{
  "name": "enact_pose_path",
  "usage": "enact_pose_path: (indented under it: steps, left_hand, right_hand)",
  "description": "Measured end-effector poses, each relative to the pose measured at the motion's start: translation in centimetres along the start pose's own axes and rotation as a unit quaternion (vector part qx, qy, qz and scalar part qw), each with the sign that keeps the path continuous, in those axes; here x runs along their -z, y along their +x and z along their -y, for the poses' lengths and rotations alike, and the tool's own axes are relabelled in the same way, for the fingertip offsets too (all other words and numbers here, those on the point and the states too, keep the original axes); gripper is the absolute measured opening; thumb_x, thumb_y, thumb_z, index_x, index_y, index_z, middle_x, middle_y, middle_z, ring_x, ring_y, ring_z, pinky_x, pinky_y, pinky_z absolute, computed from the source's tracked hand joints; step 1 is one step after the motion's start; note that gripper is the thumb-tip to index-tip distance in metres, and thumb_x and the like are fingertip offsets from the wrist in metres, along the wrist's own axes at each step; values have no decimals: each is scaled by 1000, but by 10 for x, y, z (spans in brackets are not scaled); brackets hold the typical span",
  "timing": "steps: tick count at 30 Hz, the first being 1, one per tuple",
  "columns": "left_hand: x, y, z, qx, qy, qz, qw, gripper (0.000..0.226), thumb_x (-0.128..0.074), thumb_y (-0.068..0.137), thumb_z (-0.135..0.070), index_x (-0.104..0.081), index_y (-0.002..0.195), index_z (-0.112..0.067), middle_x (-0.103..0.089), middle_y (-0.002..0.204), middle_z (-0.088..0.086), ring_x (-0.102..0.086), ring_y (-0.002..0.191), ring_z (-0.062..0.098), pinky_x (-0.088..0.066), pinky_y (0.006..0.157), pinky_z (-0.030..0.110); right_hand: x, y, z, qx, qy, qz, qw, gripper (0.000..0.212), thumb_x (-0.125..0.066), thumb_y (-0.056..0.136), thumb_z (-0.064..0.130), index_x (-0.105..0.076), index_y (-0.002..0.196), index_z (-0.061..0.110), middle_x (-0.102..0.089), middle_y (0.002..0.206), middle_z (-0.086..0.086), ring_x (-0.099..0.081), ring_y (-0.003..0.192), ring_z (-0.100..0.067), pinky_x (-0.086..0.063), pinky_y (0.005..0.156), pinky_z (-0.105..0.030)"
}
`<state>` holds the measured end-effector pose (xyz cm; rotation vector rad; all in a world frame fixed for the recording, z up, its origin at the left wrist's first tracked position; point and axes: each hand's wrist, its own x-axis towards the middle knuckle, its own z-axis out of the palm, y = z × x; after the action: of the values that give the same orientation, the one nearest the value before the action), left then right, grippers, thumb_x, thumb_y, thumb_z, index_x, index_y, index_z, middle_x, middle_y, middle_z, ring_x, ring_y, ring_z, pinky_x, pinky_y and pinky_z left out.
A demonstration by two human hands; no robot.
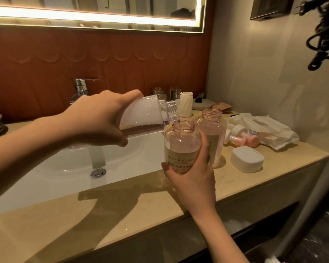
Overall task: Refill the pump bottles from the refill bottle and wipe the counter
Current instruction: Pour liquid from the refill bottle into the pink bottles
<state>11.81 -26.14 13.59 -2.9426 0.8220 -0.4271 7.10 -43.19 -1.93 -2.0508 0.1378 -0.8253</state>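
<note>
Head view. The beige counter (122, 205) runs from near left to far right. Its front edge drops to a dark shelf opening below. The white sink basin (65, 158) fills the left half, with a chrome faucet (82, 88) at its far rim. To the right the counter ends at a pale wall. The widest stretch of stone lies near, in front of the basin, crossed by the arms' shadows.

Both bottles being worked on sit just right of the basin's rim. Right of them lie two pump heads (241, 137), a white lidded box (246, 158) and a wipes pack (262, 130).

The left hand (101, 118) reaches in over the basin, its fingers wrapped round the refill bottle (150, 112). This bottle is tipped almost flat and full of white foam. Its clear threaded mouth touches the open neck of the near pump bottle (180, 145).

The right hand (194, 173) comes up from the near edge and grips that pink bottle low, thumb on the left and fingers round the right side. Its base is hidden behind the hand. A second pump bottle (213, 133), also uncapped, stands just behind it to the right.

The near bottle's label reads "SMOOTH CLOUDS", with Chinese characters beneath partly covered by the thumb. The wipes pack shows "URE WATER".
</note>
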Motion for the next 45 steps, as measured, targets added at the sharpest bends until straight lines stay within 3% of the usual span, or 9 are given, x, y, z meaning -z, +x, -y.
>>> enact_pose_path:
  steps: [5,13,26,45]
  left_hand:
    - [0,0,0,1,0,3,1000,96,-78,69,-35,-16,143,-34,-56,121,3,-53,97,22,-53,73,38]
    - [1,1,0,3,-4,7,1000,95,-78,69,-33,-18,142,-35,-56,120,2,-52,91,19,-46,63,29]
    - [1,0,-1,0,-31,10,999,92,-79,68,-31,-22,141,-34,-56,121,2,-52,96,21,-53,75,38]
    - [2,-1,0,2,-12,4,1000,92,-79,67,-33,-21,139,-35,-56,120,3,-53,97,24,-53,76,41]
  right_hand:
    - [0,0,1,-4,-1,3,1000,104,-75,69,43,0,140,50,-28,149,5,-40,128,-23,-48,93,-49]
    - [0,0,1,-4,-2,1,1000,105,-76,69,42,0,140,49,-28,149,4,-41,128,-23,-48,93,-49]
    - [0,0,-1,-1,-12,2,1000,105,-75,69,43,3,140,49,-27,150,3,-42,127,-25,-49,92,-49]
    - [0,0,-1,-3,-4,1,1000,104,-76,69,42,1,140,50,-24,151,6,-39,129,-23,-48,94,-48]
